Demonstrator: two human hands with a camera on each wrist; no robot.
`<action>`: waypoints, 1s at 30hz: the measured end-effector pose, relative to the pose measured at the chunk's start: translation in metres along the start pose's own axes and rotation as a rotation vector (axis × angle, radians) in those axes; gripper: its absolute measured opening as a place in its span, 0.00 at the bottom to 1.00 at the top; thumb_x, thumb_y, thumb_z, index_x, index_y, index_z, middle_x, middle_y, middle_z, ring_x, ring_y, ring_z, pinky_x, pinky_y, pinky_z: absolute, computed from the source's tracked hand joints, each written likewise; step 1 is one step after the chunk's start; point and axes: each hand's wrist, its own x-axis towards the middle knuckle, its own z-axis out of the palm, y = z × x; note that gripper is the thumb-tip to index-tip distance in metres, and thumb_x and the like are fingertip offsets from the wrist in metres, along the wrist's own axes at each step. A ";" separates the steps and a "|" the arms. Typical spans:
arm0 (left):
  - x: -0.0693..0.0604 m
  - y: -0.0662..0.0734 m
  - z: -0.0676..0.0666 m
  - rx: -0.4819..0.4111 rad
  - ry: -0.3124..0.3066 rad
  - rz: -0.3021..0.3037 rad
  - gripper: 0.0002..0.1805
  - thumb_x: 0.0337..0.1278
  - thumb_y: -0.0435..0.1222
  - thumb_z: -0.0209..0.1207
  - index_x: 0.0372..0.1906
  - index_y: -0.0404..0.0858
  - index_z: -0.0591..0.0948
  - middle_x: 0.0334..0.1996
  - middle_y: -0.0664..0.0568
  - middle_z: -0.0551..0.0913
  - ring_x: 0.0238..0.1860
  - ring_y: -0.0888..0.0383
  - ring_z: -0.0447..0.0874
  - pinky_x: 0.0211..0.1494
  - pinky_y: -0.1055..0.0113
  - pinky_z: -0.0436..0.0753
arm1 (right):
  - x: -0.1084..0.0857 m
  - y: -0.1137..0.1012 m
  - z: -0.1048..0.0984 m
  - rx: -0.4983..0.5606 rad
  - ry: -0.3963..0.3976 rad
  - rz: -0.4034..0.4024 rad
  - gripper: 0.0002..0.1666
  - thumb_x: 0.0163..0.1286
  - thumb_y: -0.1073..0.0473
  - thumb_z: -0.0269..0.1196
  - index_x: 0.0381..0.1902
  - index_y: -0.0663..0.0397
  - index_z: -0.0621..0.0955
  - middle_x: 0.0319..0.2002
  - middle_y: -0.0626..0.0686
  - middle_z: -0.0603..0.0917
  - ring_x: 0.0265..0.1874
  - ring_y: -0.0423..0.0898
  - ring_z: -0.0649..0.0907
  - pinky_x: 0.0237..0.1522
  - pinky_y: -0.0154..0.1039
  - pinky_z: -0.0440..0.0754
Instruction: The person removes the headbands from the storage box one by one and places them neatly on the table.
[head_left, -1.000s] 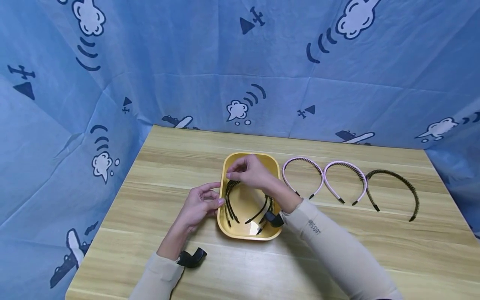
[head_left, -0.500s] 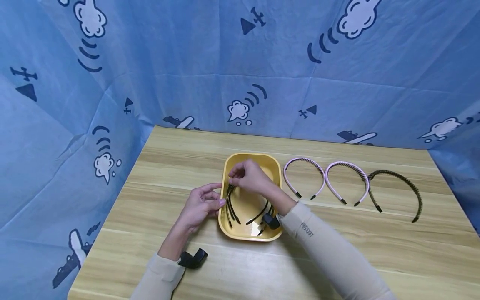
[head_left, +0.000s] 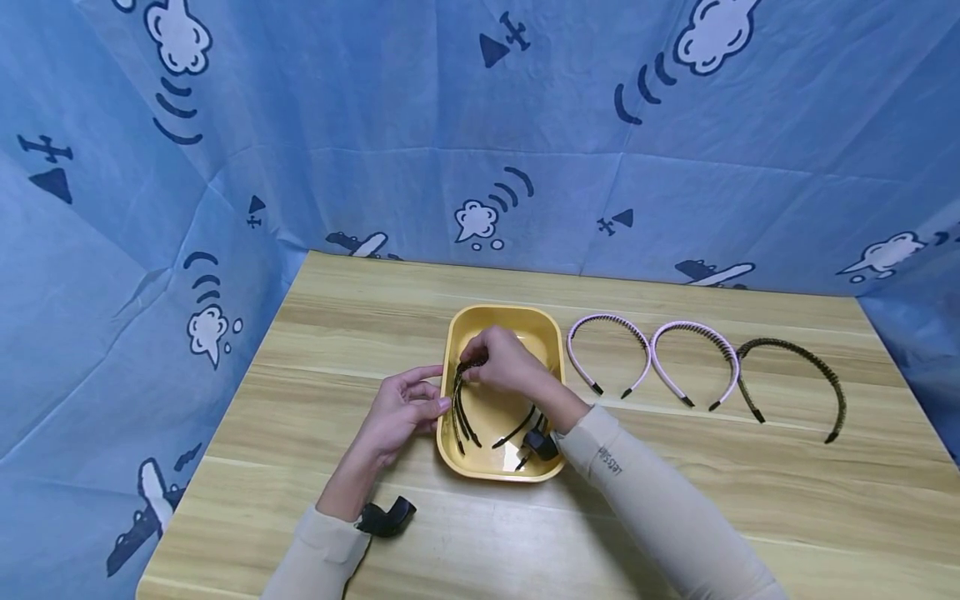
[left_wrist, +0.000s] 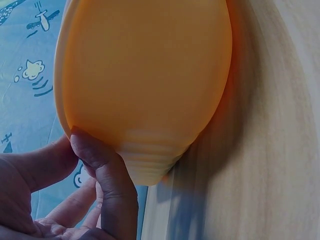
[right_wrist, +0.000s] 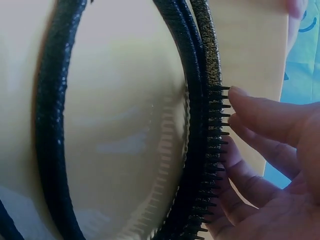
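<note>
A yellow plastic basin stands on the table with several dark headbands inside, bunched at its left wall. My left hand holds the basin's left rim, its thumb at the edge; the left wrist view shows that hand against the basin's outer wall. My right hand reaches into the basin at the top of the headbands. Up close in the right wrist view, its curved fingers touch the teeth of a black-and-gold headband, beside black headbands.
Right of the basin, a pink headband, a second pink headband and a black-and-gold headband lie in a row on the wooden table. A blue printed cloth hangs behind.
My right hand has lowered slightly in the basin, and its fingers have spread apart around the top of the headbands. My left hand has stayed on the rim.
</note>
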 end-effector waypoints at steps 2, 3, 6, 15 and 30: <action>0.000 0.000 0.000 -0.002 0.003 -0.002 0.33 0.63 0.18 0.61 0.73 0.28 0.71 0.33 0.56 0.83 0.30 0.63 0.86 0.33 0.71 0.91 | 0.000 0.001 0.001 -0.028 -0.005 -0.013 0.13 0.61 0.66 0.75 0.44 0.58 0.91 0.45 0.54 0.93 0.50 0.51 0.87 0.59 0.47 0.86; 0.000 0.000 0.000 -0.004 0.004 -0.002 0.33 0.62 0.18 0.61 0.73 0.28 0.71 0.33 0.56 0.83 0.30 0.63 0.86 0.33 0.71 0.91 | 0.000 0.001 0.001 -0.041 -0.006 -0.024 0.12 0.61 0.66 0.75 0.44 0.58 0.91 0.45 0.53 0.93 0.51 0.51 0.87 0.60 0.47 0.86; -0.001 0.000 0.000 -0.006 0.006 -0.003 0.34 0.62 0.18 0.62 0.73 0.28 0.71 0.33 0.55 0.83 0.30 0.62 0.87 0.33 0.71 0.91 | 0.000 0.002 0.001 -0.077 -0.015 -0.058 0.13 0.60 0.67 0.75 0.44 0.58 0.91 0.44 0.53 0.93 0.51 0.51 0.87 0.60 0.47 0.85; -0.001 0.000 0.000 -0.009 0.002 -0.003 0.34 0.62 0.19 0.62 0.74 0.28 0.71 0.33 0.56 0.83 0.30 0.63 0.87 0.33 0.70 0.91 | 0.001 0.007 0.003 -0.113 -0.026 -0.098 0.14 0.57 0.67 0.78 0.42 0.55 0.93 0.43 0.53 0.92 0.48 0.50 0.87 0.58 0.44 0.85; -0.001 0.000 0.000 -0.012 0.001 0.000 0.33 0.62 0.19 0.63 0.73 0.28 0.71 0.33 0.54 0.82 0.30 0.62 0.86 0.33 0.70 0.91 | 0.001 0.007 0.002 -0.020 -0.022 -0.073 0.10 0.59 0.67 0.78 0.39 0.55 0.93 0.42 0.52 0.93 0.45 0.45 0.86 0.52 0.38 0.85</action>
